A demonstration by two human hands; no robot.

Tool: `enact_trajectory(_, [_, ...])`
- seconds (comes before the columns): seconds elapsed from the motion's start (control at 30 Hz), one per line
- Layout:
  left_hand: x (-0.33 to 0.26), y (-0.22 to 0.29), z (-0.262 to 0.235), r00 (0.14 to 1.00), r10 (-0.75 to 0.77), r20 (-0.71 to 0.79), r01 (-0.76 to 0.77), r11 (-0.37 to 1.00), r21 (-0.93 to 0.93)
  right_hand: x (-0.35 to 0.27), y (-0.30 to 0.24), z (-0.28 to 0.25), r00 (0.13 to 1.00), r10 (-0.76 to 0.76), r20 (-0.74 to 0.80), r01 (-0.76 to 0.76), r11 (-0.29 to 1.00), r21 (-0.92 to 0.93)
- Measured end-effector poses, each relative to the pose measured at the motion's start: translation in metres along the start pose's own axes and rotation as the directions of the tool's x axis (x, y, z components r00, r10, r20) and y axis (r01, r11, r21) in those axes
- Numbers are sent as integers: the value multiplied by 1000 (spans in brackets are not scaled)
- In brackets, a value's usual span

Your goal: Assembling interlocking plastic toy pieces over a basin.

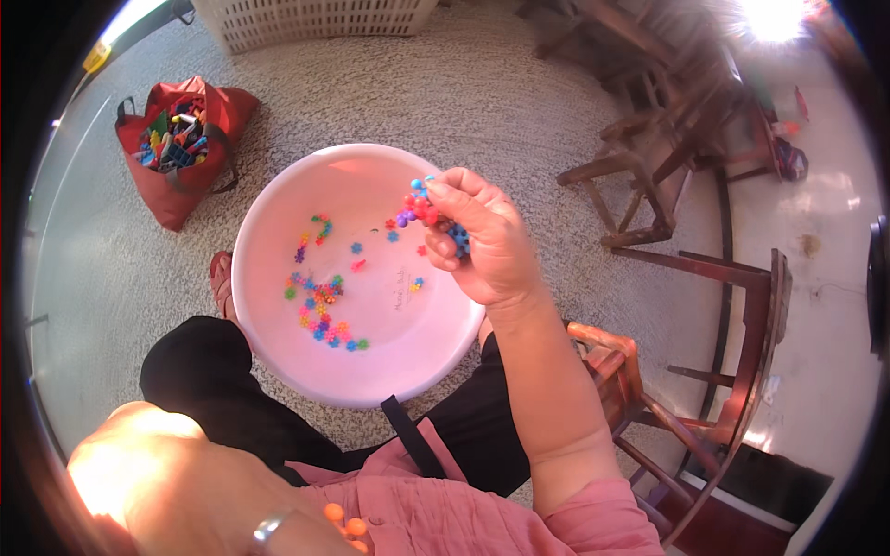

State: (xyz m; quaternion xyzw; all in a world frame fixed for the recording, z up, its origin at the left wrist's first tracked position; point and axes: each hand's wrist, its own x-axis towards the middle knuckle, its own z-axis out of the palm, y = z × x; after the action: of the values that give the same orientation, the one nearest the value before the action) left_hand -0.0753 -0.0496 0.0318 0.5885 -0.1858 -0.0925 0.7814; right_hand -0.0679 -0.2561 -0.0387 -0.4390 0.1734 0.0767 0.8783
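My right hand [491, 236] is raised over the right side of a pink-white round basin [278, 208]. Its fingers are closed around a cluster of knobbed plastic building pieces [422, 208] in blue, red and purple; the palm hides part of it. Linked flower-shaped pieces [324, 295] in many colours lie in the basin, with several loose ones around them. At the lower left, very close, is my left hand [176, 473], wearing a ring. An orange knobbed piece [345, 525] pokes out beside its fingers, which are mostly cut off by the lower edge.
A red bag [181, 199] full of toy pieces stands at the far left. A beige plastic crate [315, 23] is at the top. Wooden stools [640, 185] and a wooden chair [756, 352] crowd the right. The basin sits between my legs.
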Motion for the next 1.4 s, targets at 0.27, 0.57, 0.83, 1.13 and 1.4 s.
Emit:
enact_trajectory(0.27, [13,1,-19,934,92,-346,4,964,266,-3,-1,-2,994,-17,112,11,998,58])
enact_trajectory(0.57, [69,-39,-37,721,-639,269,519,755,401,-8,1,25,995,-80,63,93,967,-239])
enact_trajectory(0.83, [65,-38,-32,743,-562,364,470,825,313,-10,-1,29,986,-114,120,157,874,-459])
enact_trajectory(1.13, [63,-37,-30,835,-465,294,274,816,509,-6,4,34,977,-180,118,215,841,-496])
enact_trajectory(1.4, [62,-44,-45,841,-326,433,79,864,496,-3,-1,29,990,80,121,-77,997,-29])
